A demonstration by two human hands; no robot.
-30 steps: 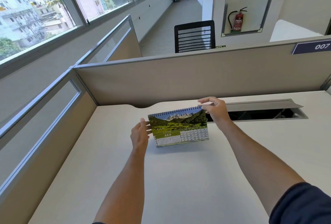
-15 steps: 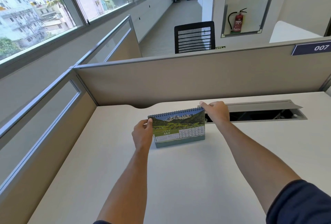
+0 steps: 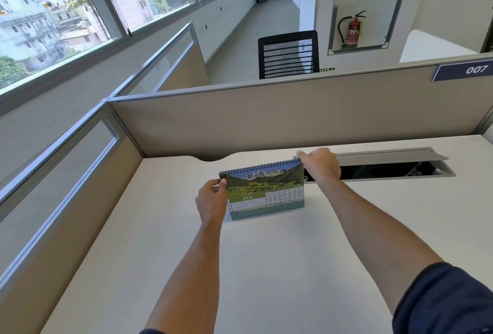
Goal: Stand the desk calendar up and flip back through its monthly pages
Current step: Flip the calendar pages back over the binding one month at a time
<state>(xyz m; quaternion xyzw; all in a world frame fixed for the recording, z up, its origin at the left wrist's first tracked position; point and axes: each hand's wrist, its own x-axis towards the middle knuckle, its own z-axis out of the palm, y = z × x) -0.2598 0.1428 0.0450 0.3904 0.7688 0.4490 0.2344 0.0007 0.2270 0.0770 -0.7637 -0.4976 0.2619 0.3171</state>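
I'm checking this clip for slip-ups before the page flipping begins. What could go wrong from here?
1. The desk calendar stands just in front of the open cable tray slot; a push backward might tip it toward that gap.
2. The right hand grips the top right corner by the spiral binding; a hasty pull may bend or tear a page.
3. The left hand steadies only the left edge, so the base could slide on the smooth desk.
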